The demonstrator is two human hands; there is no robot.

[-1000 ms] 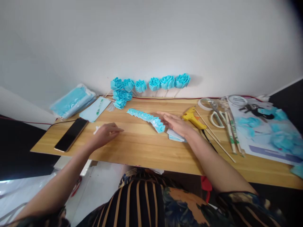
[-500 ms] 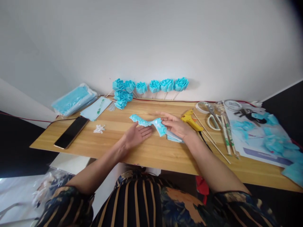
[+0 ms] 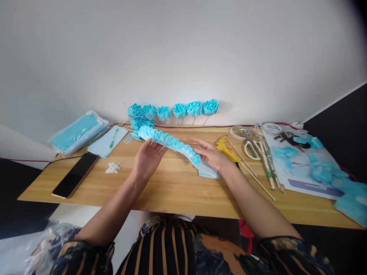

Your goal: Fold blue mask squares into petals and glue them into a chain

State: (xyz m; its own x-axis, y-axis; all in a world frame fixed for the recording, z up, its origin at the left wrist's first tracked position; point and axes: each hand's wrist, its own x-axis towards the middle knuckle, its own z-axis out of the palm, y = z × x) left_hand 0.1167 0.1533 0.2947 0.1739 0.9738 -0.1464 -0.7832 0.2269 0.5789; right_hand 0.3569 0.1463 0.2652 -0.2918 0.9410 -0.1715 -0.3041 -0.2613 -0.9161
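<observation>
A long pleated strip of light-blue material (image 3: 169, 140) is stretched above the table, its folded scallops standing along the upper edge. My left hand (image 3: 146, 159) pinches it near the left end, with the thumb in front and the fingers behind. The right end is gripped by my right hand (image 3: 211, 156), thumb underneath partly hidden. Beneath my right hand lies a small stack of pale blue sheets (image 3: 208, 174). Closest beyond the strip are several blue fabric roses on sticks (image 3: 179, 110), leaning against the wall.
To the left are a phone (image 3: 76, 175), white scraps (image 3: 112, 167), pale blue sheets (image 3: 109, 142) and a plastic-wrapped blue pack (image 3: 78, 131). A yellow glue gun (image 3: 226, 148), wooden sticks (image 3: 255, 173), scissors (image 3: 251, 149), tape (image 3: 237, 132) and blue petals on paper (image 3: 321, 170) lie right.
The pleated strip has been spread longer between my hands. My left hand has moved left and up and now pinches its left part. The view has shifted slightly.
</observation>
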